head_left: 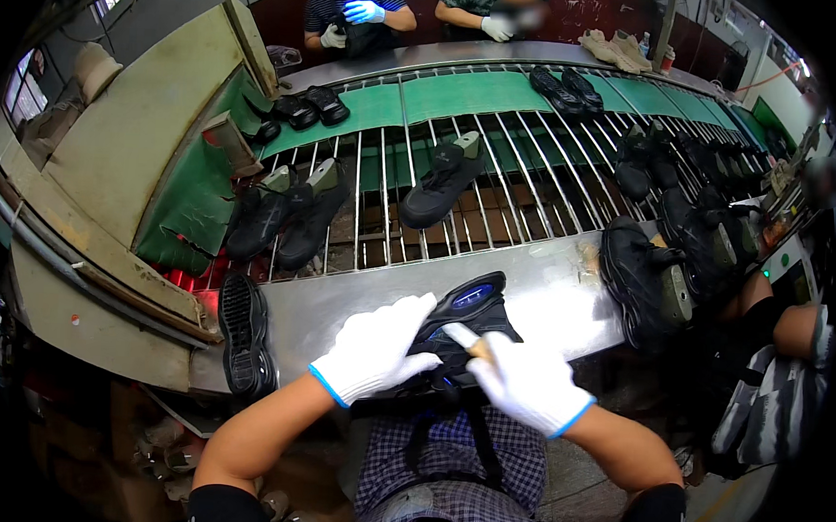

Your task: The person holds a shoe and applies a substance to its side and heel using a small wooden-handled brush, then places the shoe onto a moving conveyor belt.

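Above my lap, at the front edge of the metal bench, I hold a black shoe sole (490, 311) tilted up, with a blue-violet sheen in its hollow. My left hand (377, 343), in a white glove with a blue cuff, grips its left side. My right hand (529, 382), gloved alike, is closed round a small brush (461, 337) with a pale head and a wooden-looking handle. The brush head is at the sole; exact contact is hard to tell. Another black sole (244, 337) stands on the bench to the left.
Beyond the metal bench (342, 300) runs a roller rack (496, 190) with several black shoes on it, one shoe (445, 183) in the middle. More shoes (643, 280) crowd the right. Two gloved people work across the rack. At right another person's arm (797, 329) shows.
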Motion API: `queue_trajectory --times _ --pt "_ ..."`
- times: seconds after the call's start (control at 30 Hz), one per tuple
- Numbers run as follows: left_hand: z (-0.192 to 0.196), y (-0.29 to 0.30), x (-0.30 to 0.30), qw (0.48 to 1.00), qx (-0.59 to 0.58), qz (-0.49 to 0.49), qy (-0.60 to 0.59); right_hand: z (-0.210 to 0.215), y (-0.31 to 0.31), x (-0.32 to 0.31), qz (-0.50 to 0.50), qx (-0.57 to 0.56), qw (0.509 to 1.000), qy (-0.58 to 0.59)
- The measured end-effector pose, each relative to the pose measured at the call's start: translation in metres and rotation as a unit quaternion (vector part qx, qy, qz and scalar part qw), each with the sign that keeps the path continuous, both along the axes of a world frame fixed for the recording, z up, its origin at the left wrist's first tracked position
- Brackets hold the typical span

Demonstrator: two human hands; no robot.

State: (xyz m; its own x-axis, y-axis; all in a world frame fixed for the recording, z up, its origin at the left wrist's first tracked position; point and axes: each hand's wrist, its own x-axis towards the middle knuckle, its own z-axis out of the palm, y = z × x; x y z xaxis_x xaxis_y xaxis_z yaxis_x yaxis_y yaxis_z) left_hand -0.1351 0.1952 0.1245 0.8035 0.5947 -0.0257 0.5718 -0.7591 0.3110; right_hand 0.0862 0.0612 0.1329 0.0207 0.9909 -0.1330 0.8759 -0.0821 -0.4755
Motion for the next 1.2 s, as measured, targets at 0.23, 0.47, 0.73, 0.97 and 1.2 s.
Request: queue_trajectory --times 0.23,0.47,0.73,0.97,1.2 --pt "-0.001 0.001 -0.001 1.0 0.028 -0.011 0.002 0.017 -0.017 -0.053 0.079 0.022 0.997 -0.011" --pt "0.002 -0.001 -0.003 0.999 0.025 -0.026 0.001 -0.076 0.002 0.01 0.169 0.163 0.97 -0.062" --pt "-0.005 0.002 -0.009 0.997 0.054 -0.043 -0.019 -0.022 0.001 -0.055 0.063 -0.118 0.987 0.091" --pt "-0.041 -0.033 -0.083 0.961 0.079 0.123 -0.235 -0.065 -0.006 0.041 -0.137 0.047 0.984 0.101" --pt "-0.111 -0.056 -0.085 0.872 -0.151 0.296 -0.359 -0.081 0.08 0.055 -0.037 0.258 0.965 0.026"
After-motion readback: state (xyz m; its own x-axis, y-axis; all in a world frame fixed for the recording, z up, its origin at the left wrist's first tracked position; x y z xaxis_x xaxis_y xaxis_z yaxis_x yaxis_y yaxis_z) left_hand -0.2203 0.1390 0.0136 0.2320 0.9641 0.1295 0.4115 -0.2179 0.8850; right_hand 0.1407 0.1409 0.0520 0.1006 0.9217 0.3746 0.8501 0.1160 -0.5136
